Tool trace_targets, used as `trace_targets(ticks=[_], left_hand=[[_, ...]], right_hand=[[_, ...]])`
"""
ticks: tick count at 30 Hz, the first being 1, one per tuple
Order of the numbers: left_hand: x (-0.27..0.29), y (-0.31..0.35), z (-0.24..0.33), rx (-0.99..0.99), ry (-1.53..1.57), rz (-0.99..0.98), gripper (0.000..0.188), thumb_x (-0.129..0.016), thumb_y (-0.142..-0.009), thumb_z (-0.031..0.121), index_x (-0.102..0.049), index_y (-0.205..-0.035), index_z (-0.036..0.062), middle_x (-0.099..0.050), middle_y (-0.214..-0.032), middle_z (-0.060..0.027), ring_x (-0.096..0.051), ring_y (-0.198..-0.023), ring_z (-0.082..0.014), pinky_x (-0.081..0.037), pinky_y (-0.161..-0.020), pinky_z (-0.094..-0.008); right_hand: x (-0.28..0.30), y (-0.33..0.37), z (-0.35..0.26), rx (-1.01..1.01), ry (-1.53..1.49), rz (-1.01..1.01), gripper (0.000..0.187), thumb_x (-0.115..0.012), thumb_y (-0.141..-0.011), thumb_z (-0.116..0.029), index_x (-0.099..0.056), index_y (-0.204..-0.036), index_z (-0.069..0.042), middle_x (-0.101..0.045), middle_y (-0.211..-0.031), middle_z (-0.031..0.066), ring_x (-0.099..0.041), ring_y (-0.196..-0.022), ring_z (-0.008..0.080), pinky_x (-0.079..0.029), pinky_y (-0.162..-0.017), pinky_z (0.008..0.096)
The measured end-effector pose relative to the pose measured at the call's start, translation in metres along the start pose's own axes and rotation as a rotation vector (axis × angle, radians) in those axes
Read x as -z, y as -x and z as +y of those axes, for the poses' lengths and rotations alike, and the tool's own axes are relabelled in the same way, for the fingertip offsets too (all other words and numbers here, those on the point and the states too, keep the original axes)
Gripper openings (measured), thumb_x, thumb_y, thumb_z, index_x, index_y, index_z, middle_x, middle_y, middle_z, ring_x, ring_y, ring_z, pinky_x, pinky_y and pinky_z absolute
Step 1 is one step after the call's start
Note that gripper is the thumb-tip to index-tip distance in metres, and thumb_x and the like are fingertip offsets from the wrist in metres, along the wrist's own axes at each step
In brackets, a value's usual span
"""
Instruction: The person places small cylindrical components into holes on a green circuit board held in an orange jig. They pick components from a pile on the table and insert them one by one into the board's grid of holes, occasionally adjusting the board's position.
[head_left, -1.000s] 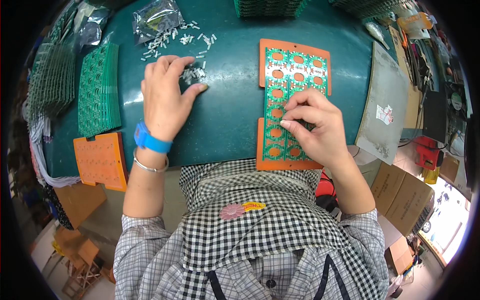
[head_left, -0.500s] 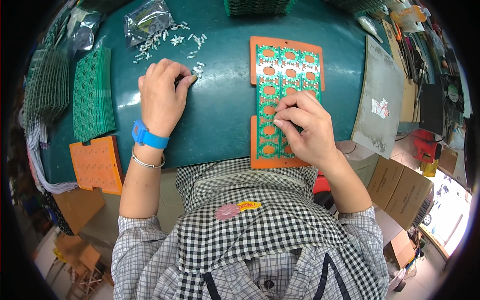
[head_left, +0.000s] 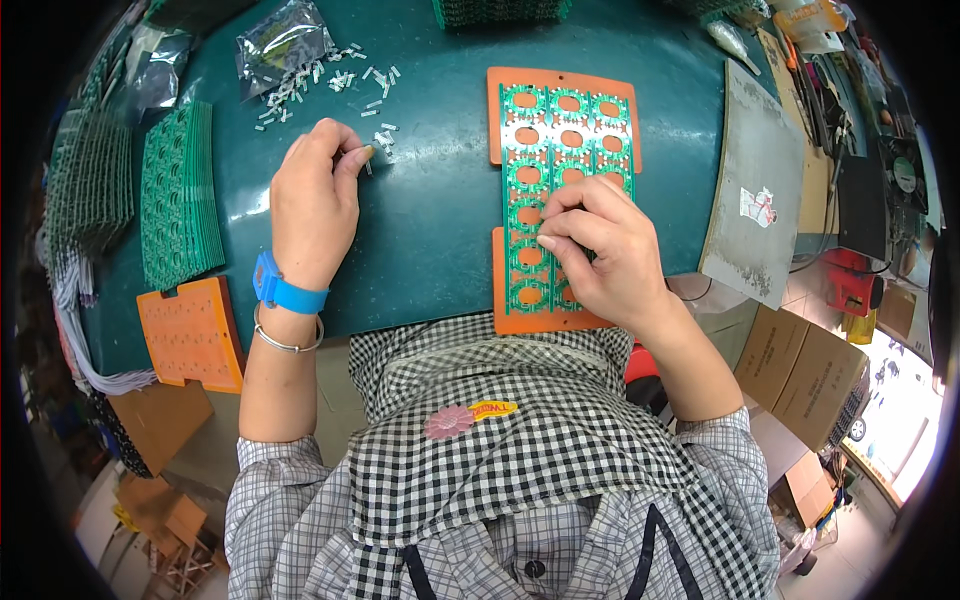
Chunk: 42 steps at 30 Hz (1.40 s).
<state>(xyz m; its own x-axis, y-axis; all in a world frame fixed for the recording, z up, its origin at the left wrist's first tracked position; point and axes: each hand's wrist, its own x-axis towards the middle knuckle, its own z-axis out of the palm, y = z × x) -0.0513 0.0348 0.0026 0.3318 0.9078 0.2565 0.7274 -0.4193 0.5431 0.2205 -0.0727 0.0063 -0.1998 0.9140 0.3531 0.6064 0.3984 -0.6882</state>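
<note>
My left hand (head_left: pixel 318 205), with a blue band on the wrist, is closed in a pinch. A small clear-white piece (head_left: pixel 369 168) sticks out below its thumb and fingertip. Just beyond those fingertips lies a little cluster of the same pieces (head_left: pixel 384 137). On the right, a green circuit board panel (head_left: pixel 507 200) with rows of oval openings rests on an orange fixture plate (head_left: pixel 510 322). My right hand (head_left: pixel 605 245) is over the panel, thumb and forefinger close together near its middle rows. Whatever those fingers may hold is too small to see.
A silvery bag (head_left: pixel 283 50) lies beside a larger scatter of small pieces (head_left: pixel 290 97). Stacked green boards (head_left: pixel 180 195) stand at the left, near another orange plate (head_left: pixel 190 330). A grey sheet (head_left: pixel 755 190) leans over the table's right side. Cardboard boxes (head_left: pixel 800 375) sit below.
My left hand has drawn slightly away from the little cluster, and a small piece now shows in its pinch. My right hand stays over the panel, almost unmoved. The whole view has shifted a little.
</note>
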Motion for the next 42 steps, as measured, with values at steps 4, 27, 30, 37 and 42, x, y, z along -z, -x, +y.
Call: trace_targets(ticks=[4,27,30,37,42], left_hand=[[0.004,0.005,0.02,0.12,0.204,-0.046,0.009,-0.066,-0.095,0.003,-0.068,-0.104,0.0018,-0.068,-0.088,-0.0052,-0.062,-0.079,-0.0114,-0.051,-0.072,-0.027],[-0.001,0.035,0.058,0.401,1.182,-0.39,0.011,-0.065,-0.099,0.007,-0.063,-0.108,-0.0004,-0.07,-0.099,-0.0083,-0.065,-0.087,-0.012,-0.054,-0.079,-0.026],[-0.001,0.035,0.061,0.429,1.189,-0.381,0.017,-0.066,-0.098,0.005,-0.065,-0.113,-0.0021,-0.071,-0.098,-0.008,-0.065,-0.085,-0.0116,-0.054,-0.078,-0.0258],[-0.007,0.041,0.065,0.537,1.236,-0.36,0.018,-0.068,-0.095,0.002,-0.071,-0.113,-0.0023,-0.075,-0.093,-0.0093,-0.064,-0.07,-0.0099,-0.05,-0.064,-0.0214],[-0.012,0.045,0.069,0.63,1.379,-0.406,0.02,-0.068,-0.094,0.001,-0.071,-0.114,0.0,-0.073,-0.088,-0.0069,-0.06,-0.066,-0.0085,-0.04,-0.056,-0.0199]], right_hand=[[-0.005,-0.002,-0.004,0.066,0.081,0.031,0.017,-0.074,-0.069,0.007,-0.066,-0.081,-0.001,-0.064,-0.09,0.0069,-0.064,-0.081,0.0254,-0.051,-0.066,0.0364],[-0.002,-0.003,0.002,0.003,0.005,-0.073,0.017,-0.072,-0.071,0.007,-0.069,-0.086,0.0,-0.064,-0.092,0.0081,-0.067,-0.079,0.0264,-0.054,-0.062,0.0363],[-0.001,-0.004,0.001,-0.008,0.017,-0.097,0.016,-0.071,-0.072,0.008,-0.069,-0.085,0.001,-0.064,-0.092,0.0082,-0.067,-0.08,0.0265,-0.055,-0.065,0.0364],[0.003,-0.005,-0.007,0.118,0.165,-0.159,0.02,-0.075,-0.067,0.003,-0.069,-0.086,0.0,-0.065,-0.094,0.0069,-0.066,-0.087,0.0261,-0.055,-0.073,0.0371],[0.013,-0.019,-0.032,0.127,0.018,-0.06,0.028,-0.08,-0.063,-0.004,-0.068,-0.088,-0.001,-0.065,-0.096,0.0051,-0.064,-0.085,0.0263,-0.053,-0.071,0.0368]])
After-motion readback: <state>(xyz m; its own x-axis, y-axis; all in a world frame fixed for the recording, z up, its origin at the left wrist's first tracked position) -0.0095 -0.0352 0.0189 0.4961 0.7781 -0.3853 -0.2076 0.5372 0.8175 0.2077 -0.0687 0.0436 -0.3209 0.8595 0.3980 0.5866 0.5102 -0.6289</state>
